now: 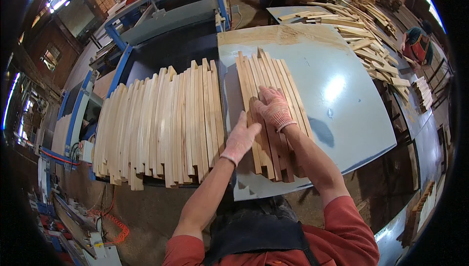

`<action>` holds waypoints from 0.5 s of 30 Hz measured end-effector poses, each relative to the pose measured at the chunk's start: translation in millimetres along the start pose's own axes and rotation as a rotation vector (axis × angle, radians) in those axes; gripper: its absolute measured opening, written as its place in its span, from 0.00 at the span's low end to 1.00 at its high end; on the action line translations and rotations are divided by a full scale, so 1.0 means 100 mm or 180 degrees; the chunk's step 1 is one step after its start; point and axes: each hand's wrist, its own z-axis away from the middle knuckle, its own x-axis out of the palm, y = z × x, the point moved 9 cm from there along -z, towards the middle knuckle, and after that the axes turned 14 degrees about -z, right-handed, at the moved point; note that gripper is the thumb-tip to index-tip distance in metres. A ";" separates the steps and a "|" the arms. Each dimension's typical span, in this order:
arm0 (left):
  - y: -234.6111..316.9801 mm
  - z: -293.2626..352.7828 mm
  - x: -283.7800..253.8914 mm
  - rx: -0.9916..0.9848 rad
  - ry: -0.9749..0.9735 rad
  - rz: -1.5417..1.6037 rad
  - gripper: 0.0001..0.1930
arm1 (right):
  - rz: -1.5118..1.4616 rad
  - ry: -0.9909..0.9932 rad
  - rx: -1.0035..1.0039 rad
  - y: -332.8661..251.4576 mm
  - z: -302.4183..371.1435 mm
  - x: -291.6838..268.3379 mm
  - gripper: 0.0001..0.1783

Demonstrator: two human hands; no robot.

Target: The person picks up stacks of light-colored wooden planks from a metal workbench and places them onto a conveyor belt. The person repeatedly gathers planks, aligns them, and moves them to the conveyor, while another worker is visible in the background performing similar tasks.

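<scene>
A bundle of narrow wooden strips (pixel 288 88) lies side by side on a pale grey metal table, their ends uneven. My right hand (pixel 274 107), in a pinkish knit glove, rests on top of this bundle with its fingers stretched out. Along the bundle's left edge my left hand (pixel 241 139), gloved alike, lies with thumb and fingers apart. A wider row of similar strips (pixel 161 124) stands packed together on the dark bed to the left, close to my left hand. Neither hand wraps round a strip.
The metal table (pixel 342 114) extends to the right of the bundle. Behind the row stands a blue-framed machine (pixel 168 10). A heap of loose strips (pixel 366 41) covers another table at the far right, where a person (pixel 418 44) works. An orange coiled hose (pixel 119 229) hangs lower left.
</scene>
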 end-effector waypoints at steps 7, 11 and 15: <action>-0.05 1.17 -0.57 0.0900 -0.1396 0.1255 0.31 | -0.0585 -0.0450 0.0183 -0.77 0.07 0.57 0.40; -0.50 1.67 -1.13 0.0708 -0.1659 0.1818 0.28 | -0.0521 -0.0924 0.1041 -0.57 -0.01 1.35 0.36; -1.20 1.98 -1.70 0.0664 -0.0943 0.2542 0.26 | -0.0216 -0.0841 0.1496 -0.73 0.25 1.75 0.35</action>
